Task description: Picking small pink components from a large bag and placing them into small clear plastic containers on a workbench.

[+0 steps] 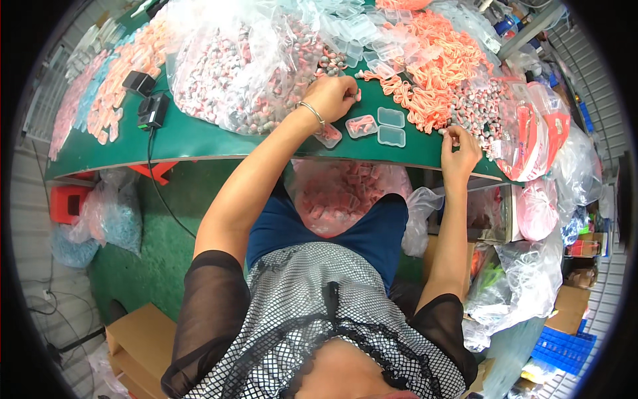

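Note:
My left hand (330,98) is closed in a pinch on a small pink piece (358,95), above the table beside a big clear bag (246,86) of pink-and-grey pieces. Just under that wrist, a small clear plastic box (329,136) has pink pieces in it. A second small box (361,126) holds orange-pink pieces, and next to it an open box (391,128) lies with its two halves flat. My right hand (460,154) has its fingertips pressed together at the edge of a loose pile of pink-and-grey pieces (475,110); what they hold is too small to make out.
Orange cords (435,66) lie heaped behind the boxes, with more clear boxes (355,30) at the back. A black device (153,111) with a cable stands on the green table (193,139) at left. Below the table edge, a bag of pink pieces (352,193) sits by my knees.

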